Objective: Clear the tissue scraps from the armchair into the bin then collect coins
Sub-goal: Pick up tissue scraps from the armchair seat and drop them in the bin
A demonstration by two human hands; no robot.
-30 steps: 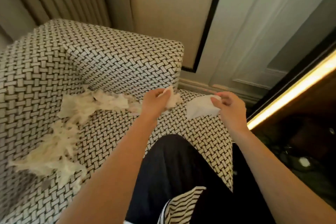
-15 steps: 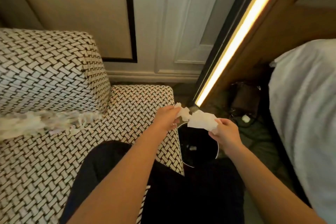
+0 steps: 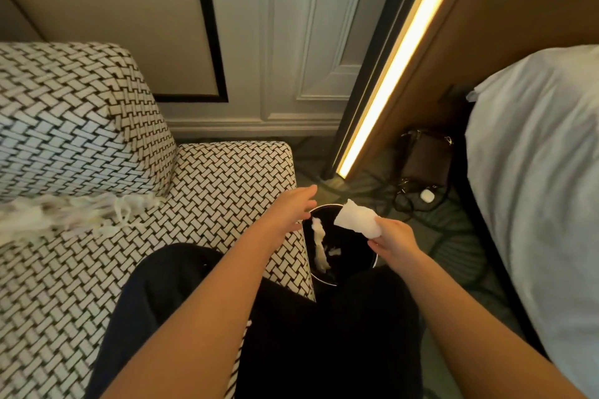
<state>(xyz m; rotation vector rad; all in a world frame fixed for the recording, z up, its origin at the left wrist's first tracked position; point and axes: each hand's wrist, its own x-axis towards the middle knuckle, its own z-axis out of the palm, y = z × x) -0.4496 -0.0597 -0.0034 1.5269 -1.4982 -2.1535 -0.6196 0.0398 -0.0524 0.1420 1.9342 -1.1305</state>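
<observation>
- Head view, nearest: two bare forearms reach over dark trousers [image 3: 324,334]
- right hand [image 3: 393,238] pinches a white tissue piece [image 3: 356,220], held above the round black bin [image 3: 340,246]
- left hand [image 3: 288,210] hovers at the bin's rim, fingers spread and empty
- inside the bin lie pale tissue scraps [image 3: 319,248]
- more shredded tissue [image 3: 74,212] lies blurred on the woven armchair [image 3: 210,181] seat to the left
- beyond, a lit strip [image 3: 398,55] and a white bed [image 3: 544,155] to the right
</observation>
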